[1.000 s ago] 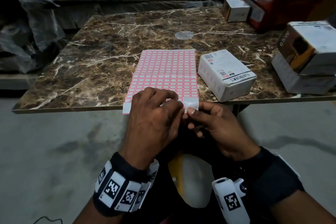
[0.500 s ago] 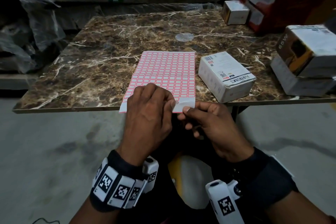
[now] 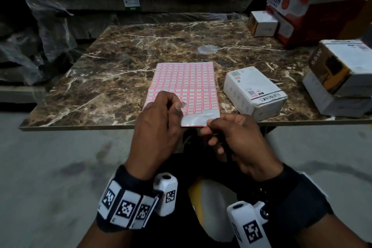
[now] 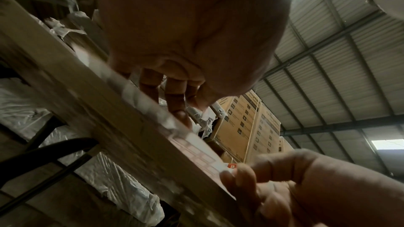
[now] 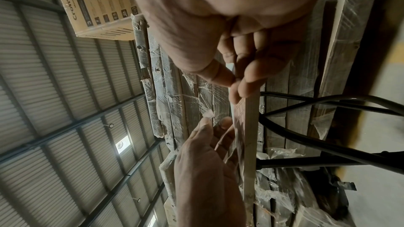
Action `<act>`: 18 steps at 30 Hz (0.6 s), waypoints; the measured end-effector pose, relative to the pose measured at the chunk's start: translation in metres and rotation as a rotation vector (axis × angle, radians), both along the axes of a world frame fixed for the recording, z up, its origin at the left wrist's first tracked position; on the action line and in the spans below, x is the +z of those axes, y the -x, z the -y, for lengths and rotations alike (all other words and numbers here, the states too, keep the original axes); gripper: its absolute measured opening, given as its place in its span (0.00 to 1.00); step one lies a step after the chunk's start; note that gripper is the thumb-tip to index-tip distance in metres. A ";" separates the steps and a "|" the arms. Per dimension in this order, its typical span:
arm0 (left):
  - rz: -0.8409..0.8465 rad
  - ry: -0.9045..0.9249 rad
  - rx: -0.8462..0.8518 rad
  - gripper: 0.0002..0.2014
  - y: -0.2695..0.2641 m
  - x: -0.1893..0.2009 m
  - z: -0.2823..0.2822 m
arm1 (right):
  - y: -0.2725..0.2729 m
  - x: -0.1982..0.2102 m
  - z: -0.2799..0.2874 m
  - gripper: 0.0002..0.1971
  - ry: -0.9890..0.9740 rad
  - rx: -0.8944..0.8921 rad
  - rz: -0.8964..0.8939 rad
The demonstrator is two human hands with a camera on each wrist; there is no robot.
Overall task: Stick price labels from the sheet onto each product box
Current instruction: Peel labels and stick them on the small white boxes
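The sheet of red-bordered price labels [image 3: 185,84] lies on the marble table [image 3: 112,70], its near edge hanging over the front edge. My right hand [image 3: 208,124] pinches that bare near edge between thumb and forefinger. My left hand [image 3: 180,106] is raised just above the sheet's near rows and pinches one small peeled label [image 3: 183,104]. The right wrist view shows this label [image 5: 207,114] stuck at a left fingertip, beside the pinched sheet [image 5: 240,110]. A white product box [image 3: 253,92] lies to the right of the sheet, apart from both hands.
Two stacked product boxes [image 3: 342,74] stand at the table's right edge. A small white box [image 3: 261,23] and a red carton [image 3: 314,12] stand at the back right. Plastic-wrapped goods [image 3: 40,50] lie to the left of the table.
My left hand has come up off the sheet's near corner with one label pinched in its fingertips. My right hand keeps its hold on the sheet's near edge.
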State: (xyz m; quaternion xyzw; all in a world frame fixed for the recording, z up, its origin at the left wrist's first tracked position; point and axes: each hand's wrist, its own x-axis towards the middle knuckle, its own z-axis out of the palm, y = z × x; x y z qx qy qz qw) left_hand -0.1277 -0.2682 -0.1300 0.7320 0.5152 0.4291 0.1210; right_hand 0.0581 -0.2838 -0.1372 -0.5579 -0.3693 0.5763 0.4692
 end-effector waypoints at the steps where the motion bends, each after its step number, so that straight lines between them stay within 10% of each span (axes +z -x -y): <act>1: 0.013 0.001 -0.001 0.08 0.002 0.002 0.000 | -0.001 0.000 0.000 0.08 0.004 -0.007 -0.001; 13: 0.207 0.006 -0.033 0.05 -0.004 0.009 0.014 | 0.005 0.011 0.014 0.28 -0.112 -0.154 -0.040; 18: 0.356 0.098 -0.102 0.04 -0.014 0.002 0.020 | 0.001 0.012 0.020 0.17 -0.210 -0.139 0.100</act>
